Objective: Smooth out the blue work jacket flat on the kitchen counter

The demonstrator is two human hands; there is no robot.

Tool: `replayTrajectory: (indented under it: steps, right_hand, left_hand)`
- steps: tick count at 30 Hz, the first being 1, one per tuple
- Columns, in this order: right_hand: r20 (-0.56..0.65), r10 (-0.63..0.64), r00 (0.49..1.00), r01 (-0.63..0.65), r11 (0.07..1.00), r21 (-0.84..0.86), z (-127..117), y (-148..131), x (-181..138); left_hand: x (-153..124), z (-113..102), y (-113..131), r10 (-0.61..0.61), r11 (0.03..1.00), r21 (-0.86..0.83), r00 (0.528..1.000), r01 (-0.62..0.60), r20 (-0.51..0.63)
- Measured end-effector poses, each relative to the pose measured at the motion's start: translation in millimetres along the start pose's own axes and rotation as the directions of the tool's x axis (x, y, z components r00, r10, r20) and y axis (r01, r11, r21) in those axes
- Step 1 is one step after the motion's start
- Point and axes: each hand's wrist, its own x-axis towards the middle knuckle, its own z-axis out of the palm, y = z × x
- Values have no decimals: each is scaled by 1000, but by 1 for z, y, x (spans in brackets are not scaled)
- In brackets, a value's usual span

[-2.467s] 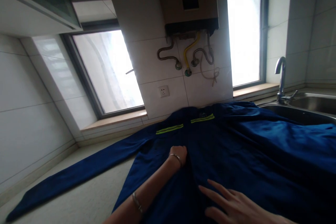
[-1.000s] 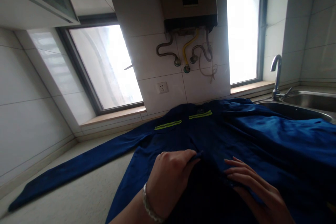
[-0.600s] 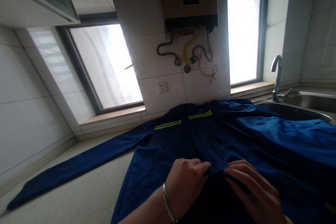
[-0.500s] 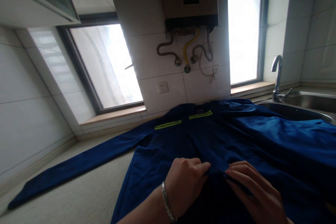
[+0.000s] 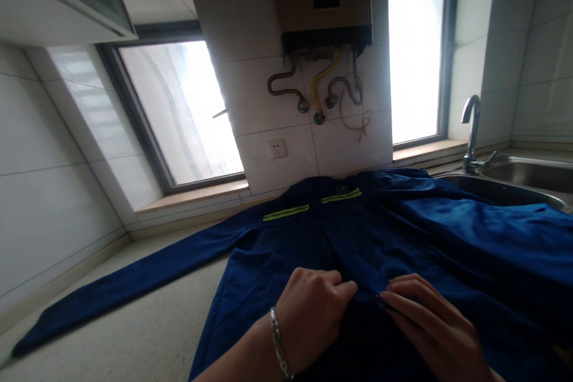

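Observation:
A dark blue work jacket [image 5: 286, 248] lies spread over the counter, its collar toward the wall and yellow-green striped bands across the chest. One sleeve stretches out to the left. Low on the jacket's front, my left hand [image 5: 316, 307], with a silver bracelet on the wrist, is closed in a pinch on the cloth near the front opening. My right hand [image 5: 436, 322] grips the opposite front edge between thumb and fingers, a short gap from the left. A small dark piece shows at its fingertips, too dim to make out.
The pale counter [image 5: 165, 322] shows at the left. To the right, a steel sink [image 5: 532, 173] with a faucet [image 5: 472, 131] adjoins the jacket. A water heater [image 5: 326, 0] with hoses hangs on the tiled wall, above a socket [image 5: 277, 149]. Windows flank it.
Both hands have stayed at the jacket's front, with only slight shifts. The right fingertips have moved a little to the left, and the left wrist has shifted slightly left.

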Motion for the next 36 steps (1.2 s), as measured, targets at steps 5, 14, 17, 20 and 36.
replayTrajectory:
  steps: [5, 14, 17, 20, 36]
  right_hand:
    - [20, -13, 1000, 13, 1000, 11, 0, -1, -1]
    - [13, -39, 999, 39, 999, -32, -1, 0, -2]
    - [23, -33, 999, 33, 999, -16, -2, -1, -1]
    - [34, -34, 999, 34, 999, -5, -2, -2, -1]
    - [1, -78, 997, 78, 995, -67, -5, -5, 8]
  left_hand:
    - [-1, -2, 2, 10, 1000, 10, 1000, -10, 8]
    - [-3, -1, 3, 8, 1000, 8, 1000, -8, -1]
    - [-3, -1, 3, 29, 1000, -7, 999, -30, -23]
    - [-4, 3, 2, 61, 998, -2, 997, -61, -51]
    - [-2, 7, 7, 223, 971, 113, 971, -212, -92]
